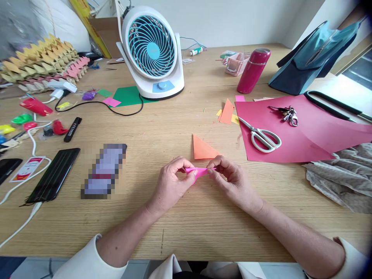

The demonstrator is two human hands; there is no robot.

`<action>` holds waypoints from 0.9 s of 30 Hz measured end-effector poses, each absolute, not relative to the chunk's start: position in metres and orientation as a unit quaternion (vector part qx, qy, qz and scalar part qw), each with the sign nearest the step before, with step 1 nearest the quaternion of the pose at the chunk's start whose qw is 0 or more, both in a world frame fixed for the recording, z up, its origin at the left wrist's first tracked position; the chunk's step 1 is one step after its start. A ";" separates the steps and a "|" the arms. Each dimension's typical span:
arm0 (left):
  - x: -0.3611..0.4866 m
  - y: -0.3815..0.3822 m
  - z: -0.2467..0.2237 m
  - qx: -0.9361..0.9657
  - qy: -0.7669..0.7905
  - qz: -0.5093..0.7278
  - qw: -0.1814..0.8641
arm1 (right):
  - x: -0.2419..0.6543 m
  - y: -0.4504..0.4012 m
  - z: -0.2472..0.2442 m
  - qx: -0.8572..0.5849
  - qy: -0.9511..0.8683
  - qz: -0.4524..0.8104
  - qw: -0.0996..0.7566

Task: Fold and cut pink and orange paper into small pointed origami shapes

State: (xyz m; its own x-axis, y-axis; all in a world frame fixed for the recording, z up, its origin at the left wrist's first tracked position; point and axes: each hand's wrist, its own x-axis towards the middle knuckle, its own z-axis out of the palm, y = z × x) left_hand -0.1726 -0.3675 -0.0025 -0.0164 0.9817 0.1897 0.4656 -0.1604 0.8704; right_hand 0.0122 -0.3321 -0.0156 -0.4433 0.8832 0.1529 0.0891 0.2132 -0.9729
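Observation:
Between my two hands is a small piece of bright pink paper (199,174), folded and held just above the table. My left hand (176,180) pinches its left end between thumb and fingers. At its right end, my right hand (229,180) grips the edge with thumb and forefinger. Part of the paper is hidden by my fingertips. Just beyond my hands lies an orange paper triangle (203,148) on the wooden table. White-handled scissors (264,139) rest to the right on a large red sheet (279,116).
A white and blue fan (153,50) stands at the back. A pink flask (253,71), keys (289,115) and a grey cloth (343,176) are on the right. Left of my hands lie a phone (104,170), a black power bank (55,174), a marker (72,130) and cables.

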 end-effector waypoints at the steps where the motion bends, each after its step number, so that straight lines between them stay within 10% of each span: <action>1: -0.173 -0.368 -0.002 0.640 0.572 0.418 0.296 | 0.013 -0.332 -0.015 -0.359 -0.687 0.505 0.379; 18: -0.173 -0.368 -0.004 0.630 0.561 0.415 0.340 | 0.010 -0.336 -0.013 -0.353 -0.707 0.498 0.356; 27: -0.180 -0.363 -0.008 0.511 0.577 0.441 0.460 | 0.028 -0.324 -0.015 -0.294 -0.834 0.164 0.437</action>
State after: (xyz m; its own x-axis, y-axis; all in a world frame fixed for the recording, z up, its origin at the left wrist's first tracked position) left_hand -0.1798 -0.3632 -0.0080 -0.0543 0.9953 -0.0798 0.1830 0.0885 0.9791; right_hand 0.0280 -0.3244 -0.0145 -0.4459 0.6334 0.6325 0.3472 0.7737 -0.5300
